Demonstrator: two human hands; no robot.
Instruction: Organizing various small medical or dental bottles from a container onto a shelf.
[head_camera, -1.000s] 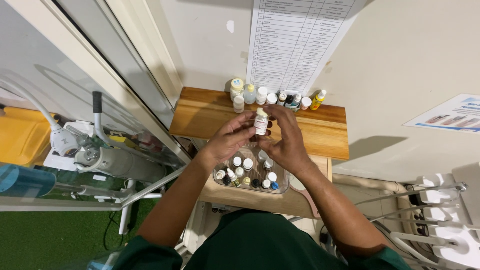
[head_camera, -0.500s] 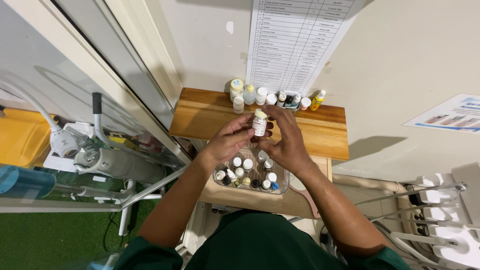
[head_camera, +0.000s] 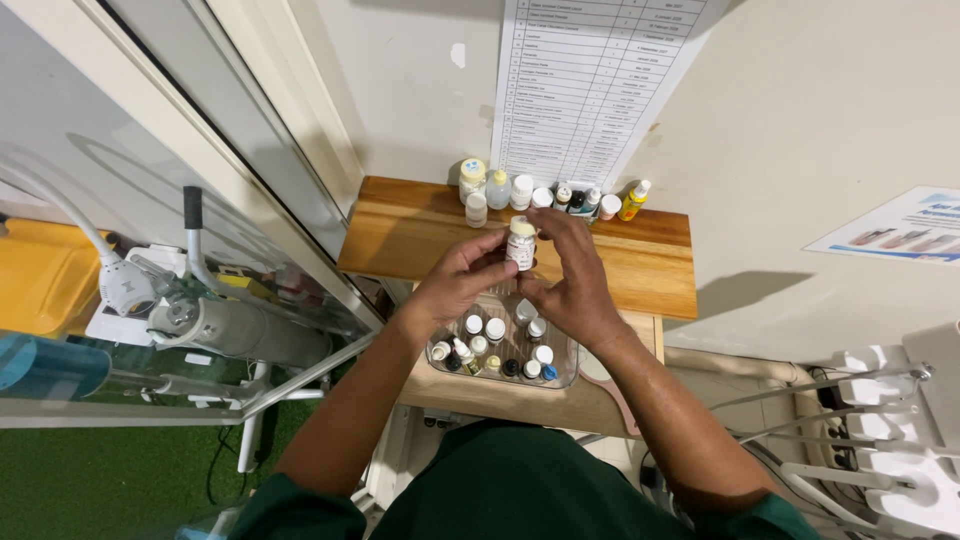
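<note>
Two bare hands meet over a narrow wooden shelf (head_camera: 400, 235) fixed to a cream wall, lifting a small white vial (head_camera: 520, 243) with a pale cap and a printed label. On the left side the left hand (head_camera: 455, 285) pinches the vial's lower body between thumb and fingertips, while the right hand (head_camera: 575, 285) curls round from the right, its fingers arched over the cap and its thumb set against the vial's side. Held upright in the air, the vial sits above a clear tray (head_camera: 505, 355) of small capped bottles on the nearer, lower ledge, and in front of a row of bottles (head_camera: 545, 195) standing along the shelf's far edge under a printed list (head_camera: 590, 80) taped to the wall. A yellow dropper bottle (head_camera: 633, 200) ends that row on the right. By the look of the grip, the vial is being turned for a look at its label, or its cap is being worked; which of the two cannot be told. Either way, a steady left-hand pinch and a light right-hand touch seem called for, since the vial hangs directly above the crowded tray and a slip could knock the bottles there.
</note>
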